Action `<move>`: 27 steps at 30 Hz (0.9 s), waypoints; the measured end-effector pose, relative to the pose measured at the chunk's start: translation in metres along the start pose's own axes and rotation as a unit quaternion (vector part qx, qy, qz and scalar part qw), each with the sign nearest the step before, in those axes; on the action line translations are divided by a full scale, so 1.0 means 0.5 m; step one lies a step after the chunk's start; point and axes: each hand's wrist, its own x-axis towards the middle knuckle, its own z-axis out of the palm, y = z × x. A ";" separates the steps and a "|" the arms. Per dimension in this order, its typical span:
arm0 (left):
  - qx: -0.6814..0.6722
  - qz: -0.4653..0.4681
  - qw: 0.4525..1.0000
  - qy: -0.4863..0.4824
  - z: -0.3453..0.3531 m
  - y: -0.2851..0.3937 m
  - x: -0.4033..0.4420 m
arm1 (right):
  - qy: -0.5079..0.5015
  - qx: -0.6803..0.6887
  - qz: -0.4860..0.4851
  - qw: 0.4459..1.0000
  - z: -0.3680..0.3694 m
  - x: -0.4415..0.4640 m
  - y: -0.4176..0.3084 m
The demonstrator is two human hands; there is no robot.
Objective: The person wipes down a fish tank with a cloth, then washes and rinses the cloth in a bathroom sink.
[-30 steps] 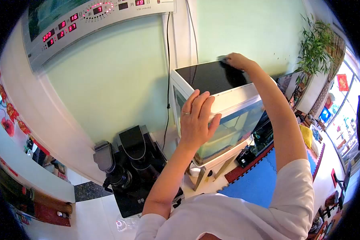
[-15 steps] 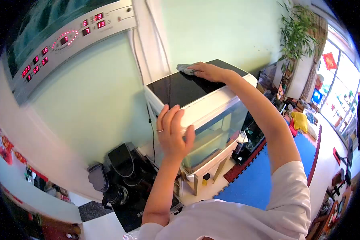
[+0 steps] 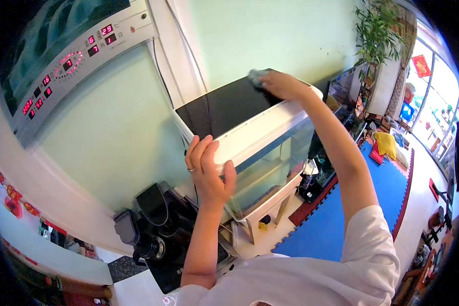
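Tank: a rectangular, clear-walled tank with a white frame (image 3: 262, 133) stands in front of me, beside a pale green wall (image 3: 107, 127).
Tank top: a flat, glossy black panel (image 3: 217, 107) set within the white frame, reflecting dark streaks.
Cloth: a small, crumpled grey-blue cloth (image 3: 256, 77) lies on the black panel, near its wall-side edge and toward the right end.
Right hand: my right hand (image 3: 284, 85) is stretched out over the tank top, palm down, fingers closed in on the cloth and holding it against the panel; the fingertips are partly hidden.
Left hand: my left hand (image 3: 208, 171) rests at the near left corner of the white frame, holding nothing loose; its fingers lie over the corner, the thumb stands apart toward the front, and a ring circles one finger.
Under the tank: a pale wooden stand (image 3: 251, 232) with straight legs.
Floor to the right: a blue foam mat (image 3: 319, 229) with a dark red border, and beyond it a yellow cloth heap (image 3: 386, 145).
Left of the tank: a black appliance with a rounded jug (image 3: 155, 204).
On the wall, upper left: a silver-white panel with glowing red digits (image 3: 69, 64).
Upper right: a tall, green, leafy plant (image 3: 377, 41).
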 end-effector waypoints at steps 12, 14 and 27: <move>-0.013 0.002 1.000 -0.006 -0.001 0.010 0.001 | 0.252 0.033 -0.040 0.966 0.039 -0.175 -0.087; -0.016 0.002 1.000 -0.006 -0.002 0.014 0.004 | 0.342 0.035 0.053 0.937 0.060 -0.185 0.006; -0.032 -0.034 0.998 0.040 0.023 0.018 -0.010 | 0.416 0.160 -0.093 0.890 0.088 -0.233 -0.305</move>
